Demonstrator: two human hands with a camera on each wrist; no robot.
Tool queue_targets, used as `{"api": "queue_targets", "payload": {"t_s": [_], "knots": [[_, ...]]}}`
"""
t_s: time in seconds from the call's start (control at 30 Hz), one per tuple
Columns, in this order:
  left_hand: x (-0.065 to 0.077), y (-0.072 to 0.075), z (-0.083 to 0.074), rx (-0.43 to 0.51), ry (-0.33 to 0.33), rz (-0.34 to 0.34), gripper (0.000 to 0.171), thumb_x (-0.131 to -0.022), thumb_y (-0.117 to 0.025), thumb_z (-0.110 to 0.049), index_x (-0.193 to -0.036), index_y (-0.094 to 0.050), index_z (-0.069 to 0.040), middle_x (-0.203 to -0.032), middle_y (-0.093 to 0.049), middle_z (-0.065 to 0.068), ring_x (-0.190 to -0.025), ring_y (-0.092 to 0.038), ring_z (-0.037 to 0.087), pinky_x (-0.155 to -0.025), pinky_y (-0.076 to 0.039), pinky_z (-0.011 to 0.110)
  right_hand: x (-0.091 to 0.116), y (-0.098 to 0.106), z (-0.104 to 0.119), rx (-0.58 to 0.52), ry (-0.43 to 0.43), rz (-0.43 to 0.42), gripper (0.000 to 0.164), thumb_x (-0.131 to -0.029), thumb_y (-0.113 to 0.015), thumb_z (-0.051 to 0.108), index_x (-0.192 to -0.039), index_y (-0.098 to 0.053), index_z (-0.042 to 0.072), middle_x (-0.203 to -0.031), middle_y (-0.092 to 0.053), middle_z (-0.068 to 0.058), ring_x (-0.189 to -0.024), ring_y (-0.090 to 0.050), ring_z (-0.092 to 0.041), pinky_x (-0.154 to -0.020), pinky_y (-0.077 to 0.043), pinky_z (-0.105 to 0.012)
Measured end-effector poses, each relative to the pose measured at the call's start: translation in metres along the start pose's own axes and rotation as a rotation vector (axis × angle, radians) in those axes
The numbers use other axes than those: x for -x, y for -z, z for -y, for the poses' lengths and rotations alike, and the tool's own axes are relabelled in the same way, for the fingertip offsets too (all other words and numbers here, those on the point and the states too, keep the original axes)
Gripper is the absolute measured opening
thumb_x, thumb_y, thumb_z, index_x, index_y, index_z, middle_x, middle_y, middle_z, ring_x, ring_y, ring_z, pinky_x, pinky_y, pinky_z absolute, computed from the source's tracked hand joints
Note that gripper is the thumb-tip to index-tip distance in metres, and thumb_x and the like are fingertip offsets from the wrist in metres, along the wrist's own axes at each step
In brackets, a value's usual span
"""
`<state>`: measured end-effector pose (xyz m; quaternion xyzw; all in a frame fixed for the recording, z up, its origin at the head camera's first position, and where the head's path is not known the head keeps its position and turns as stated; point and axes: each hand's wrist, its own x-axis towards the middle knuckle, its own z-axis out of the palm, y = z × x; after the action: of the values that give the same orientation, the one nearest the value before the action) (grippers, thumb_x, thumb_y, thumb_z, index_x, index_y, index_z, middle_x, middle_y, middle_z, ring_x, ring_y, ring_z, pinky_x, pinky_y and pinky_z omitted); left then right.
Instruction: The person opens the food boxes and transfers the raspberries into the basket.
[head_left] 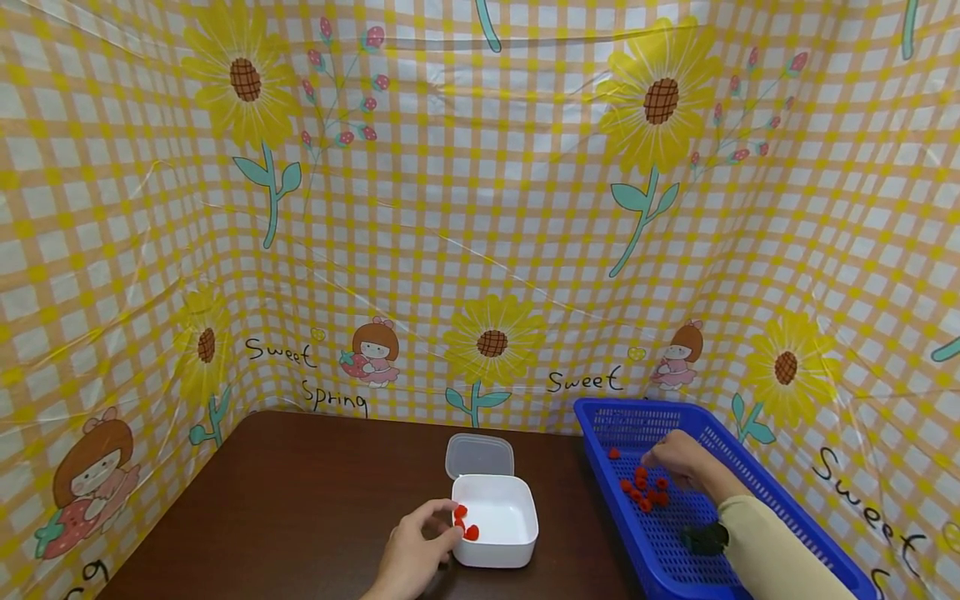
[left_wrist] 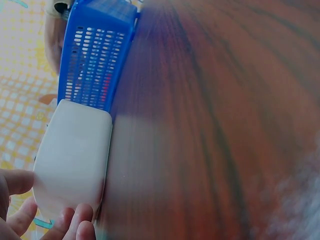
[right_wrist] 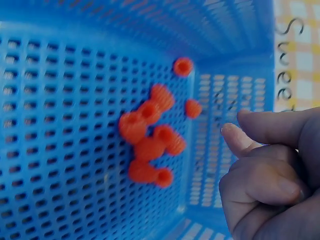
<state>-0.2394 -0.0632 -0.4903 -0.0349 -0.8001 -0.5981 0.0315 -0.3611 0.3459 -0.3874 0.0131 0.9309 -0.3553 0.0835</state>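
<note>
Dark wood table (head_left: 315,500) along the bottom; blue basket (head_left: 611,496) lower right, long axis slanting up-left; white box (head_left: 498,554) bottom centre; left hand (head_left: 416,542) kinda spread against its left side; right hand (head_left: 678,458) over the basket, fingertips slightly apart, can't see anything between; clear lid (head_left: 480,456) just above the box; basket raspberries (head_left: 652,497) bunch just lower left of the right hand, the nearer one; basket's left wall blocks the straight line boxward.

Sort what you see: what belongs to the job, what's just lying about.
Part of the job, apparently:
white container
red berries inside it
blue basket
red berries in the basket

Just there:
lid behind the container, untouched
brown table
patterned cloth
</note>
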Motion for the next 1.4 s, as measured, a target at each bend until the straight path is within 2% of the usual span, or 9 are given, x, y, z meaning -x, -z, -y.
{"api": "queue_targets", "payload": {"t_s": [0.1,0.2,0.27,0.37,0.57,0.67,0.77,0.83,1.4], "knots": [[0.000,0.000,0.001,-0.002,-0.013,-0.006,0.034,-0.088,-0.077,-0.024,-0.121,-0.068,-0.018,-0.082,-0.062,0.001,-0.062,-0.064,0.017,-0.059,-0.049,0.033,0.001,-0.002,0.010,-0.036,0.017,0.009,0.033,-0.092,-0.066,0.011,-0.062,-0.052,0.011,-0.051,-0.027,0.008,-0.042,-0.025,-0.007,-0.042,-0.028,-0.024],[0.000,0.000,0.001,-0.003,-0.013,-0.008,0.034,-0.088,-0.077,-0.025,-0.120,-0.068,-0.019,-0.082,-0.062,0.001,-0.062,-0.064,0.017,-0.059,-0.049,0.032,0.002,-0.003,0.018,-0.074,0.060,0.049,0.017,-0.093,-0.064,0.010,-0.090,-0.072,-0.005,-0.054,-0.034,0.008,-0.042,-0.024,-0.007,-0.043,-0.028,-0.025],[0.000,0.000,0.001,-0.002,-0.013,-0.007,0.033,-0.088,-0.077,-0.024,-0.120,-0.068,-0.019,-0.082,-0.062,0.001,-0.062,-0.064,0.017,-0.058,-0.049,0.032,0.004,-0.004,0.024,-0.089,0.101,0.077,0.027,-0.095,-0.063,0.011,-0.112,-0.071,-0.009,-0.062,-0.051,0.005,-0.042,-0.024,-0.006,-0.043,-0.029,-0.025],[-0.001,0.000,0.001,-0.001,-0.009,-0.005,0.034,-0.089,-0.077,-0.023,-0.121,-0.068,-0.018,-0.083,-0.062,0.001,-0.062,-0.064,0.017,-0.058,-0.049,0.032,0.007,-0.007,0.034,-0.117,0.152,0.110,0.031,-0.096,-0.061,0.009,-0.117,-0.067,-0.013,-0.087,-0.070,-0.009,-0.041,-0.025,-0.006,-0.044,-0.030,-0.025],[-0.001,0.000,0.001,-0.003,0.007,0.001,0.033,-0.089,-0.077,-0.025,-0.120,-0.069,-0.020,-0.082,-0.063,0.001,-0.062,-0.064,0.017,-0.055,-0.046,0.032,0.014,-0.021,0.055,-0.173,0.160,0.097,0.032,-0.096,-0.062,0.008,-0.121,-0.065,-0.012,-0.100,-0.074,-0.019,-0.042,-0.023,-0.006,-0.043,-0.028,-0.024],[-0.001,0.000,0.000,-0.004,0.007,0.002,0.033,-0.088,-0.077,-0.025,-0.120,-0.069,-0.020,-0.082,-0.063,0.002,-0.063,-0.064,0.018,-0.055,-0.046,0.032,0.016,-0.027,0.065,-0.190,0.153,0.098,0.032,-0.096,-0.063,0.010,-0.121,-0.065,-0.010,-0.080,-0.068,-0.004,-0.042,-0.021,-0.006,-0.043,-0.027,-0.024],[-0.001,0.000,-0.001,-0.001,0.021,0.007,0.033,-0.089,-0.077,-0.025,-0.121,-0.068,-0.020,-0.083,-0.063,0.002,-0.063,-0.064,0.018,-0.054,-0.046,0.032,0.018,-0.032,0.074,-0.229,0.150,0.108,0.031,-0.097,-0.063,0.011,-0.121,-0.066,-0.009,-0.056,-0.043,0.007,-0.042,-0.019,-0.005,-0.043,-0.025,-0.023],[-0.002,0.000,-0.001,-0.002,0.031,0.008,0.034,-0.089,-0.076,-0.025,-0.121,-0.068,-0.020,-0.084,-0.063,0.001,-0.063,-0.064,0.018,-0.054,-0.046,0.032,0.020,-0.036,0.080,-0.254,0.159,0.120,0.031,-0.097,-0.063,0.010,-0.120,-0.066,-0.010,-0.051,-0.027,0.009,-0.043,-0.018,-0.005,-0.042,-0.024,-0.022],[-0.001,-0.002,0.000,0.021,0.062,0.013,0.036,-0.089,-0.075,-0.022,-0.123,-0.066,-0.014,-0.088,-0.066,0.003,-0.064,-0.065,0.018,-0.057,-0.049,0.033,0.037,-0.076,0.111,-0.360,0.209,0.181,0.028,-0.093,-0.066,0.007,-0.116,-0.066,-0.010,-0.051,-0.026,0.009,-0.046,-0.014,-0.005,-0.044,-0.019,-0.021]]}}
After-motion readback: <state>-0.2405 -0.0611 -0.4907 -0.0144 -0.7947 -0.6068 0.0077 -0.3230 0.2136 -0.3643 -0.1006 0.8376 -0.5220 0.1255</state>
